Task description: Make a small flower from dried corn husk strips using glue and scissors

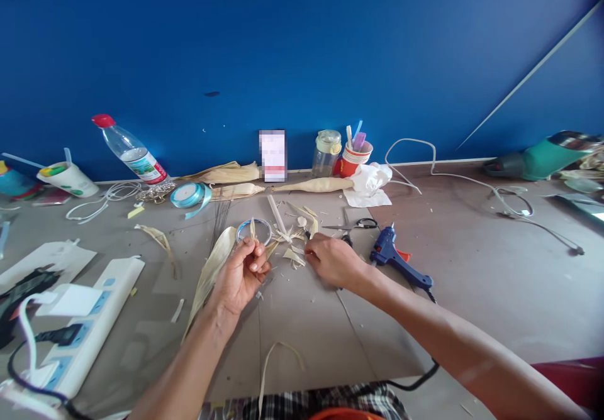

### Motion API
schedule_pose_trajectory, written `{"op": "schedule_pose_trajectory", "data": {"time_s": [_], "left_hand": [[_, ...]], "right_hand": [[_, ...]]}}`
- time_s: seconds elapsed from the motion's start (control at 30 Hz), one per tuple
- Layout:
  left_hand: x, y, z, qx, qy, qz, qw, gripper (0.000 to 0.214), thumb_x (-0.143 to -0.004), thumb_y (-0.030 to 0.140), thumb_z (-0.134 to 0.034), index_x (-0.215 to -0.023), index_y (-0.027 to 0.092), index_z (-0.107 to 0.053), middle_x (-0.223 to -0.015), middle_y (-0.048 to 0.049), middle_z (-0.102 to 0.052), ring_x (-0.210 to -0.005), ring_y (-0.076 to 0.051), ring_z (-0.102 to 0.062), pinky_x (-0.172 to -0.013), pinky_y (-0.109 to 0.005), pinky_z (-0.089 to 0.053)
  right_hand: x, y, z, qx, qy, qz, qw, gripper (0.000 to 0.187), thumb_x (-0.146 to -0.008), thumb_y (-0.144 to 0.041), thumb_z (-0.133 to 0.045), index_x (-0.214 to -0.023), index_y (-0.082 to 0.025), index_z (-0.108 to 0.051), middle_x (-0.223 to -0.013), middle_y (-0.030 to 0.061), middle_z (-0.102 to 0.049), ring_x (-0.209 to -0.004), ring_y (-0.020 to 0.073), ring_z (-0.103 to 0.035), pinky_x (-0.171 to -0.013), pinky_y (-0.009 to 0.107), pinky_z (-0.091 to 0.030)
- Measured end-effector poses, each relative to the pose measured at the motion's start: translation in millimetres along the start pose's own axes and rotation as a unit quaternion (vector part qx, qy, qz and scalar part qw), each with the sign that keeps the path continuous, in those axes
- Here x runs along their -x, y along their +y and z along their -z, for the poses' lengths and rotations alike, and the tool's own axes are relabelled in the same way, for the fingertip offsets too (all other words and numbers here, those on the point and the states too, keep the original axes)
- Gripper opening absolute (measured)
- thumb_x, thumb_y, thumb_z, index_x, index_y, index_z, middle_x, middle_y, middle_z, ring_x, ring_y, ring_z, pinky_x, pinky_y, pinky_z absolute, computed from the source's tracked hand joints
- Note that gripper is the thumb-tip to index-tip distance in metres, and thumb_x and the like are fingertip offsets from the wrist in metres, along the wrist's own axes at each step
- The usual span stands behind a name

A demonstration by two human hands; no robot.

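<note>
— Head view: where was the husk strip [252, 226]?
— Pinched by the fingers of the left hand [241, 275], just over the worktop [306, 326]. The right hand [333, 261] curled onto husk scraps [293, 255]; its grip I couldn't tell. Brittle stuff, I'd judge: pinch lightly, steadily.

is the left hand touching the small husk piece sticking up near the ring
Touching. The head view shows the left hand pinching the husk piece between its thumb and fingertips, with no gap.
</note>
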State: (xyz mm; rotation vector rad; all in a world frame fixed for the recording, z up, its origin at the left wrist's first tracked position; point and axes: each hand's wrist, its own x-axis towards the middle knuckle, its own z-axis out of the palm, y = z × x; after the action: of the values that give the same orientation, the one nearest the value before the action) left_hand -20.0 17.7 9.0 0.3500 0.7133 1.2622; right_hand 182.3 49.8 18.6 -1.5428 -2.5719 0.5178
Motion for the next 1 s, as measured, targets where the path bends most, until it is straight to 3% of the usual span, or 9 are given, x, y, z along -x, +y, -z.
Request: {"op": "schedule_pose_trajectory", "data": {"time_s": [0.23,0.73,1.0], "left_hand": [[0.6,-1.2,-0.7,0.003,0.001,0.022,1.0,0.01,-0.076,0.02,-0.061,-0.074,0.014,-0.054,-0.065,0.0036,-0.048,-0.045,-0.001,-0.035,-0.045,-0.015,-0.033],[-0.3,-5.1,2.6,-0.073,0.007,-0.001,0.997,0.012,-0.072,0.022,-0.066,-0.074,0.015,-0.057,-0.065,0.003,-0.053,-0.048,-0.004,-0.045,-0.046,-0.015,-0.037],[0.2,-6.6,1.1,-0.127,0.019,-0.02,0.992,0.012,-0.07,0.022,-0.068,-0.071,0.014,-0.059,-0.065,0.002,-0.056,-0.05,-0.004,-0.05,-0.046,-0.015,-0.039]], "right_hand": [[-16.8,-10.4,-8.9,0.126,-0.037,-0.023,0.991,0.026,-0.085,-0.022,-0.039,-0.085,-0.014,-0.064,-0.093,0.0131,-0.064,-0.078,0.0228,-0.063,-0.065,0.029,-0.042],[-20.2,-17.5,-14.0,0.122,-0.031,-0.022,0.992,0.021,-0.083,-0.018,-0.042,-0.093,-0.014,-0.06,-0.101,0.0137,-0.063,-0.084,0.0229,-0.064,-0.068,0.03,-0.046],[-25.3,-17.1,-16.2,0.099,-0.011,-0.039,0.994,0.019,-0.081,-0.015,-0.042,-0.089,-0.013,-0.06,-0.095,0.0147,-0.064,-0.078,0.0219,-0.064,-0.064,0.028,-0.044]]}}
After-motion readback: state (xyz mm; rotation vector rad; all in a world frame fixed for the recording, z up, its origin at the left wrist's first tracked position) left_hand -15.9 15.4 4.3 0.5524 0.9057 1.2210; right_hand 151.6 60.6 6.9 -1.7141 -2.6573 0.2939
